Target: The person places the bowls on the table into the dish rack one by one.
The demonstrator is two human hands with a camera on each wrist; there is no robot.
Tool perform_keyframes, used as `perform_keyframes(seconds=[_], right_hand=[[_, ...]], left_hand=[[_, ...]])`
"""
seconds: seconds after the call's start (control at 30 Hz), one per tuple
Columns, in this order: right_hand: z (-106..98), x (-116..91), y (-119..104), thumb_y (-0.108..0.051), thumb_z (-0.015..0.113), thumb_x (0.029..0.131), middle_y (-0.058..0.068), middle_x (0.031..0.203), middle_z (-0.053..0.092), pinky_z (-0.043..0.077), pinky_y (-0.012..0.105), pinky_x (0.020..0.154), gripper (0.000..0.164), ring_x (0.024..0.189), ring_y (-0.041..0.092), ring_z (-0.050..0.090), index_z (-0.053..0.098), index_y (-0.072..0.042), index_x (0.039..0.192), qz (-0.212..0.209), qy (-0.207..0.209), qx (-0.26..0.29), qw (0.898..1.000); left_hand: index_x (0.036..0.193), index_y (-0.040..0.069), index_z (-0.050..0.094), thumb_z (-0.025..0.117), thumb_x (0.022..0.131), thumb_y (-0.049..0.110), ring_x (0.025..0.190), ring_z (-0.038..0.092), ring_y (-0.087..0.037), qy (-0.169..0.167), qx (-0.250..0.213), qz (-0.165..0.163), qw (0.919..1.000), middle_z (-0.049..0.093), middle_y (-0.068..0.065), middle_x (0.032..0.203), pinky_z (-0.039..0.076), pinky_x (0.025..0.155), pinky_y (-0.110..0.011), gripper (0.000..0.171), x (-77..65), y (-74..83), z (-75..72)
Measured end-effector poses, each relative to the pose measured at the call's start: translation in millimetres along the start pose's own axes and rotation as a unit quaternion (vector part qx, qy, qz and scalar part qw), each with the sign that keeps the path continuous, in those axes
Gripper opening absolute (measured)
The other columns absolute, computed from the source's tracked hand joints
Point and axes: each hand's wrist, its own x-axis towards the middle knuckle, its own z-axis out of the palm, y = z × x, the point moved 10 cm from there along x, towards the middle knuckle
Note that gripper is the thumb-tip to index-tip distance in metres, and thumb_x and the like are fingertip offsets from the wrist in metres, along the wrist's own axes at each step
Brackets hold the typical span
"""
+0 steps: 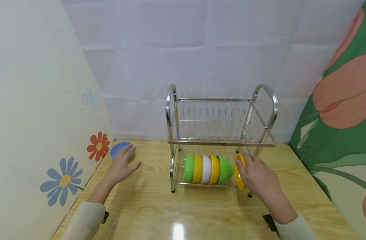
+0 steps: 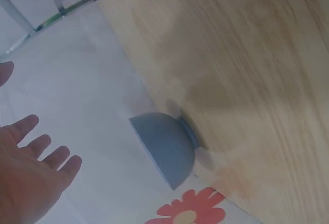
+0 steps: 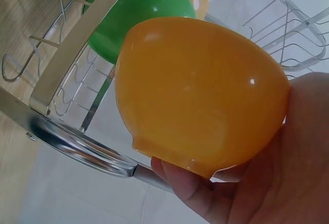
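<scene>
My right hand [image 1: 261, 175] grips a yellow bowl [image 3: 200, 95], thumb and fingers around its outside near the foot. The bowl is tipped on its side at the right end of the dish rack's lower tier [image 1: 178, 182]. Left of it on that tier, nested bowls stand on edge: a green bowl [image 1: 189, 168], a yellow one, a white bowl [image 1: 206, 169], another yellow one and a green bowl [image 1: 226, 170]. My left hand [image 1: 120, 169] is spread with nothing in it, its fingers overlapping a blue bowl [image 1: 118, 149] in the head view. The left wrist view shows that bowl upright, apart from the fingers.
The metal dish rack [image 1: 222, 143] has a slotted upper tier holding no bowls, with curved side rails. It stands on a wooden table [image 1: 153, 206]. A white cloth [image 1: 141, 66] hangs behind, and flower-patterned panels flank both sides.
</scene>
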Motion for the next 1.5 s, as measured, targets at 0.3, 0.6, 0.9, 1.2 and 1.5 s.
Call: perform_keyframes(seconds=[0.3, 0.6, 0.9, 1.2, 1.5], right_hand=[[13, 12, 4, -0.041, 0.035, 0.109, 0.031, 0.127, 0.057, 0.055, 0.062, 0.072, 0.056, 0.106, 0.051, 0.060, 0.047, 0.001, 0.143, 0.011, -0.011, -0.019, 1.000], [19, 19, -2, -0.034, 0.045, 0.106, 0.029, 0.109, 0.064, 0.056, 0.050, 0.061, 0.047, 0.082, 0.039, 0.065, 0.054, 0.005, 0.130, -0.009, 0.013, -0.037, 0.999], [32, 26, -2, -0.037, 0.041, 0.108, 0.028, 0.123, 0.061, 0.056, 0.060, 0.077, 0.048, 0.100, 0.047, 0.064, 0.053, 0.002, 0.134, 0.006, 0.005, -0.039, 0.999], [44, 29, 5, -0.041, 0.039, 0.108, 0.027, 0.117, 0.061, 0.056, 0.056, 0.068, 0.053, 0.092, 0.044, 0.064, 0.048, 0.000, 0.141, 0.024, -0.021, -0.030, 0.999], [53, 35, 7, -0.042, 0.040, 0.107, 0.028, 0.118, 0.061, 0.055, 0.057, 0.064, 0.054, 0.090, 0.044, 0.064, 0.049, 0.001, 0.140, 0.017, -0.024, -0.012, 0.999]], left_hand=[[0.150, -0.002, 0.042, 0.070, 0.096, 0.035, 0.142, 0.028, -0.055, -0.004, -0.007, -0.054, 0.9985, 0.028, -0.030, 0.159, 0.032, 0.107, -0.074, 0.071, 1.7, -38.5, 0.6], [0.148, -0.006, 0.043, 0.068, 0.096, 0.036, 0.141, 0.025, -0.059, 0.006, 0.010, -0.076, 0.9970, 0.030, -0.034, 0.156, 0.024, 0.109, -0.075, 0.071, 2.3, -57.9, -6.1], [0.147, -0.007, 0.044, 0.069, 0.096, 0.035, 0.141, 0.023, -0.060, 0.017, 0.007, -0.113, 0.9934, 0.029, -0.036, 0.155, 0.019, 0.110, -0.077, 0.070, 5.0, -82.8, -6.6], [0.150, -0.009, 0.036, 0.067, 0.096, 0.033, 0.141, 0.019, -0.061, 0.004, -0.013, -0.148, 0.9889, 0.022, -0.038, 0.156, 0.032, 0.104, -0.076, 0.076, 8.1, -97.8, -6.2], [0.152, -0.008, 0.032, 0.070, 0.093, 0.035, 0.140, 0.019, -0.062, 0.009, -0.016, -0.163, 0.9865, 0.019, -0.040, 0.157, 0.034, 0.102, -0.076, 0.081, 12.5, -105.8, -3.7]])
